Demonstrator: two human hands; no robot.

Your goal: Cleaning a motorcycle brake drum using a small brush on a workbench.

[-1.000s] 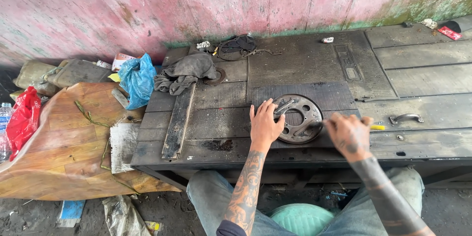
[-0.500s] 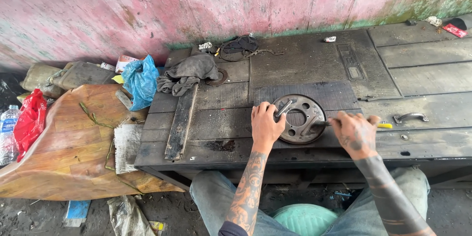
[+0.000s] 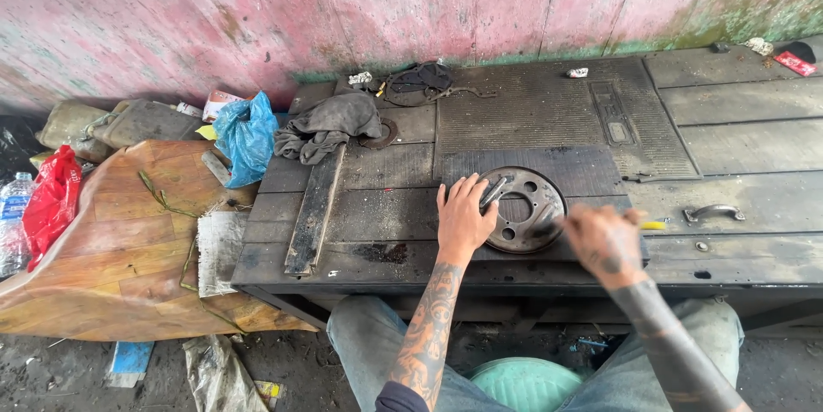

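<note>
**The dark wooden bench and its load**

A low bench (image 3: 360, 215) of dark, dirty planks is seen against the pink wall. On its middle a ribbed black mat (image 3: 549, 112) is laid, and a round metal plate with holes (image 3: 523, 209) is placed at the mat's front edge. At the left a grey rag (image 3: 330, 125) is heaped, with a long dark wooden strip (image 3: 313, 210) just below it (lying almost front to back). A black tangled item (image 3: 416, 79) is found at the back edge. A metal handle (image 3: 713, 211) is fixed at the right.
</note>
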